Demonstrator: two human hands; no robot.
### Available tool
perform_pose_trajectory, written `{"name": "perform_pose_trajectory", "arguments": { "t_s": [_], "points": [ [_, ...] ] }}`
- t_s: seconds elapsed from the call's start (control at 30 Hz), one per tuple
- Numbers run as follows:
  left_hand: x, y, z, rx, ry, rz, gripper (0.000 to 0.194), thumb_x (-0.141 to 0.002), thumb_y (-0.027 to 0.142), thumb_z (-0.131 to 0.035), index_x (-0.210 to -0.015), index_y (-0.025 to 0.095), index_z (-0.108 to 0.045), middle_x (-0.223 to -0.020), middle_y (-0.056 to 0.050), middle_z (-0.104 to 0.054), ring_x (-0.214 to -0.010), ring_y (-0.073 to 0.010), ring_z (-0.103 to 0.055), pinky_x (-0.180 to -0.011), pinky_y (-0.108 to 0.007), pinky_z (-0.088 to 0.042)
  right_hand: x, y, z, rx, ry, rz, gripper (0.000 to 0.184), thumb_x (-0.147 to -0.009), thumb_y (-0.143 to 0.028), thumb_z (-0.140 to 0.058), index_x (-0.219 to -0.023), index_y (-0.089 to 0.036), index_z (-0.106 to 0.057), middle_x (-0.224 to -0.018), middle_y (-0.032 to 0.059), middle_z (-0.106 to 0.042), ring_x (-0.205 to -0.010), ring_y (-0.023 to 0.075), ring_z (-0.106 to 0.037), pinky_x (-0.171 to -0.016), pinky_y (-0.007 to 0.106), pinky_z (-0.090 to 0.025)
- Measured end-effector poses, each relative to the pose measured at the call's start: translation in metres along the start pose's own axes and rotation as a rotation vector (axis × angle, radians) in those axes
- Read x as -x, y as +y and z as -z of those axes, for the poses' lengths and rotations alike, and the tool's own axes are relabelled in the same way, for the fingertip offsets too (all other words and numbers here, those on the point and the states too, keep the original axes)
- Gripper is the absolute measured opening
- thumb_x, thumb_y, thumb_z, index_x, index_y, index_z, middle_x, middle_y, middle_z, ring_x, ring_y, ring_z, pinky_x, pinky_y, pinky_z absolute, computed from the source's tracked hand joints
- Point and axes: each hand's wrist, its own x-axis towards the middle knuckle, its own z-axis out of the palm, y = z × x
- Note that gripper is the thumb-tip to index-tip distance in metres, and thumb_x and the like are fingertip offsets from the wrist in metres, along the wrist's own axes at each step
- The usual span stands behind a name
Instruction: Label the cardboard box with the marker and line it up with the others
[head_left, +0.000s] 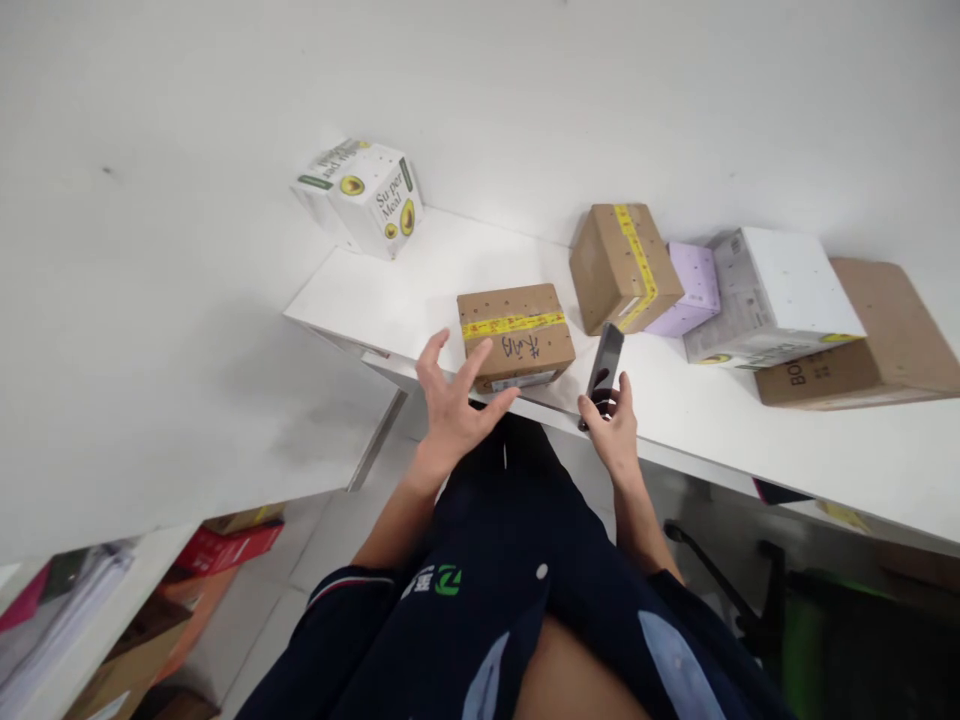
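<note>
My left hand [454,400] is open with fingers spread, hovering at the near left corner of a small brown cardboard box [516,335] with yellow tape and handwriting on top. That box sits near the front edge of a white table [787,440]. My right hand [611,425] grips a dark phone [604,366], held upright and tilted just right of the box. A white label shows on the box's near side.
On the table stand a taller brown box with yellow tape [622,265], a lilac box [694,288], a white box [772,295] on a flat brown carton [877,335], and white avocado-print boxes [364,195] at the far left. Shelves with boxes [187,590] lie lower left.
</note>
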Motion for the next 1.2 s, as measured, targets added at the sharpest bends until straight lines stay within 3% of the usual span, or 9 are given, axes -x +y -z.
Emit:
{"name": "perform_pose_trajectory", "arguments": {
  "t_s": [0.2, 0.33, 0.47, 0.63, 0.73, 0.83, 0.93, 1.07, 1.2],
  "points": [
    [-0.012, -0.05, -0.001, -0.186, -0.059, 0.052, 0.045, -0.092, 0.063, -0.061, -0.122, 0.032, -0.074, -0.146, -0.014, -0.048, -0.139, -0.0371, -0.042, -0.117, -0.06, -0.031, -0.028, 0.001, -0.017, 0.255, -0.111, -0.023, 0.103, -0.077, -0.063, -0.068, -0.159, -0.012, -0.033, -0.118, 0.0182, -0.069, -0.085, 0.0263, -0.068, -0.081, 0.045, -0.058],
    [-0.021, -0.071, 0.006, -0.14, -0.076, 0.056, 0.05, -0.097, 0.062, -0.051, -0.13, 0.03, -0.07, -0.133, -0.014, -0.056, -0.128, -0.0309, -0.052, -0.114, -0.052, -0.038, -0.037, 0.004, -0.036, 0.557, -0.066, 0.113, 0.095, -0.078, -0.056, -0.071, -0.157, -0.015, -0.037, -0.132, 0.0255, -0.058, -0.105, 0.037, -0.066, -0.091, 0.054, -0.054],
    [-0.031, -0.082, 0.007, -0.115, -0.04, 0.094, 0.057, -0.099, 0.064, -0.045, -0.131, 0.026, -0.07, -0.127, -0.015, -0.054, -0.119, -0.0284, -0.055, -0.109, -0.048, -0.045, -0.037, 0.013, -0.055, 0.756, -0.023, 0.219, 0.084, -0.08, -0.058, -0.072, -0.147, -0.012, -0.05, -0.124, 0.0264, -0.057, -0.113, 0.0409, -0.058, -0.09, 0.06, -0.053],
    [-0.031, -0.08, -0.002, -0.057, -0.004, 0.249, 0.064, -0.098, 0.068, -0.042, -0.14, 0.024, -0.063, -0.114, -0.012, -0.052, -0.1, -0.0231, -0.06, -0.096, -0.044, -0.054, -0.037, 0.014, -0.055, 0.8, -0.016, 0.287, 0.07, -0.087, -0.065, -0.063, -0.131, -0.011, -0.064, -0.118, 0.0284, -0.062, -0.118, 0.0436, -0.054, -0.097, 0.07, -0.045],
    [-0.011, -0.064, -0.013, 0.121, 0.08, 0.355, 0.072, -0.095, 0.064, -0.052, -0.156, 0.027, -0.039, -0.118, -0.012, -0.054, -0.094, -0.0206, -0.062, -0.086, -0.04, -0.058, -0.051, -0.001, -0.047, 0.612, -0.073, 0.392, 0.064, -0.095, -0.063, -0.052, -0.138, -0.016, -0.06, -0.134, 0.0253, -0.059, -0.13, 0.0396, -0.052, -0.108, 0.066, -0.042],
    [0.019, -0.042, -0.03, 0.373, 0.113, 0.436, 0.086, -0.091, 0.052, -0.063, -0.16, 0.03, -0.017, -0.132, -0.014, -0.052, -0.104, -0.022, -0.066, -0.087, -0.039, -0.06, -0.076, -0.024, -0.05, 0.381, -0.175, 0.516, 0.068, -0.098, -0.064, -0.043, -0.153, -0.022, -0.045, -0.156, 0.0183, -0.046, -0.146, 0.0315, -0.042, -0.121, 0.057, -0.036],
    [0.034, -0.032, -0.049, 0.428, 0.002, 0.44, 0.099, -0.079, 0.041, -0.077, -0.159, 0.03, -0.019, -0.155, -0.019, -0.038, -0.136, -0.0311, -0.053, -0.11, -0.049, -0.05, -0.1, -0.044, -0.067, 0.261, -0.329, 0.632, 0.069, -0.098, -0.066, -0.043, -0.154, -0.027, -0.043, -0.163, 0.0127, -0.038, -0.153, 0.0258, -0.035, -0.126, 0.051, -0.032],
    [0.006, -0.05, -0.071, 0.444, -0.095, 0.472, 0.112, -0.069, 0.044, -0.086, -0.159, 0.034, -0.019, -0.17, -0.016, -0.014, -0.154, -0.0387, -0.03, -0.118, -0.057, -0.041, -0.122, -0.054, -0.092, 0.268, -0.3, 0.691, 0.062, -0.096, -0.06, -0.051, -0.145, -0.021, -0.054, -0.15, 0.0175, -0.044, -0.141, 0.0275, -0.048, -0.123, 0.049, -0.037],
    [-0.053, -0.079, -0.1, 0.63, -0.211, 0.47, 0.119, -0.065, 0.065, -0.085, -0.161, 0.033, -0.022, -0.171, -0.015, -0.014, -0.148, -0.0408, -0.041, -0.11, -0.055, -0.05, -0.131, -0.055, -0.094, 0.377, -0.065, 0.665, 0.056, -0.095, -0.049, -0.056, -0.142, -0.017, -0.056, -0.147, 0.0206, -0.045, -0.137, 0.0327, -0.048, -0.119, 0.055, -0.039]
  ]
}}
